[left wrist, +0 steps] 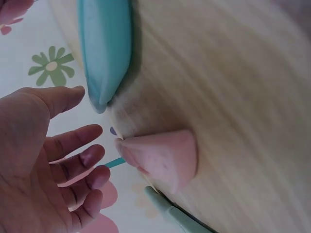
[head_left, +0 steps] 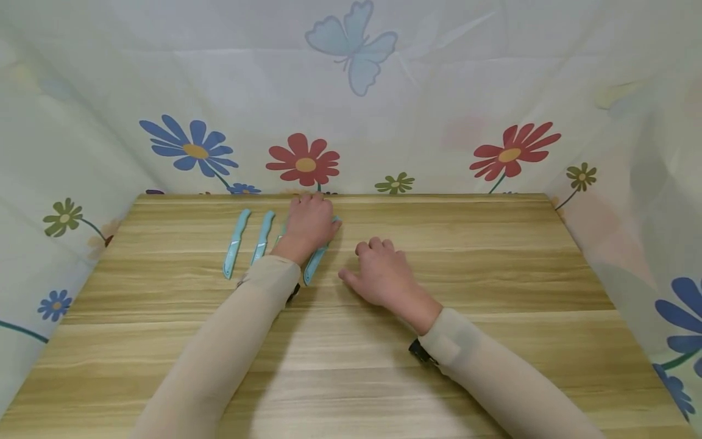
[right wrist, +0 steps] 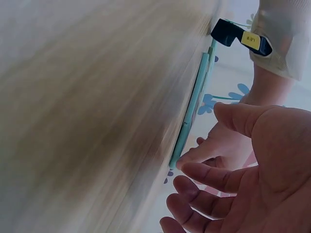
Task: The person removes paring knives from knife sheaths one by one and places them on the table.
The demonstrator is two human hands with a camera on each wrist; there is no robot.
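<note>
My left hand (head_left: 311, 221) hovers over a row of fruit knives near the table's far edge, fingers loosely bent. Two light-blue knives, one (head_left: 236, 245) farther left and one (head_left: 264, 235) beside it, lie to its left. Another blue knife (head_left: 314, 266) shows on its right, partly covered by the hand. In the left wrist view, the thumb is close to a teal handle (left wrist: 108, 48); a pink piece (left wrist: 163, 158) and a green handle (left wrist: 182, 218) lie past the fingertips. My right hand (head_left: 384, 274) is right of the knives, holding nothing, fingers slightly bent.
The wooden table (head_left: 466, 256) reaches back to a white curtain (head_left: 428, 110) printed with flowers and a butterfly. The curtain also flanks both sides. A dark wrist device (head_left: 422, 352) sits under the right cuff.
</note>
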